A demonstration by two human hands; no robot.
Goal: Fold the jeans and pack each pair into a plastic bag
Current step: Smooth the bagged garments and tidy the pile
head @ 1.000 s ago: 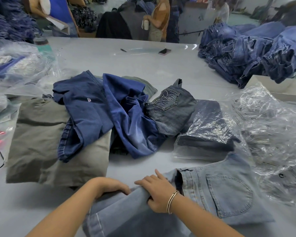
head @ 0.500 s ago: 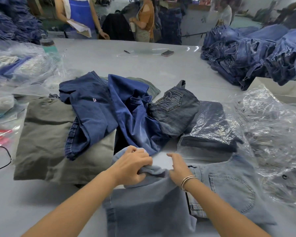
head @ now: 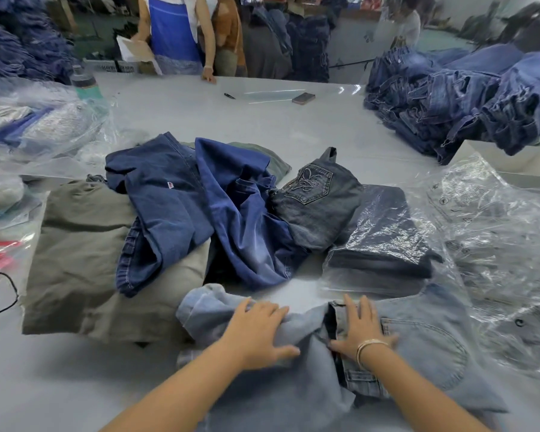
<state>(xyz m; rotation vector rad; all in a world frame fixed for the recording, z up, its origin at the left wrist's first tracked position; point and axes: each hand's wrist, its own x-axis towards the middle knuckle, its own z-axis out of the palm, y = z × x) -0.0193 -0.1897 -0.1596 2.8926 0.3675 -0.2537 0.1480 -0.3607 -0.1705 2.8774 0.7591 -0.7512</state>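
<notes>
Plastic bag (head: 384,235) holds dark folded jeans; both hands (head: 258,330) (head: 360,327) press flat, open, on light jeans (head: 424,347).

A grey table (head: 175,113) bears loose jeans (head: 169,207), bagged jeans (head: 384,241), a phone (head: 303,98) and a pen (head: 229,95).

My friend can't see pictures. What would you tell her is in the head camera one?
Two bare hands, left hand and right hand, press flat on light blue jeans being folded on a grey table. Behind them lie dark blue jeans, one bagged pair and loose plastic bags.
</notes>
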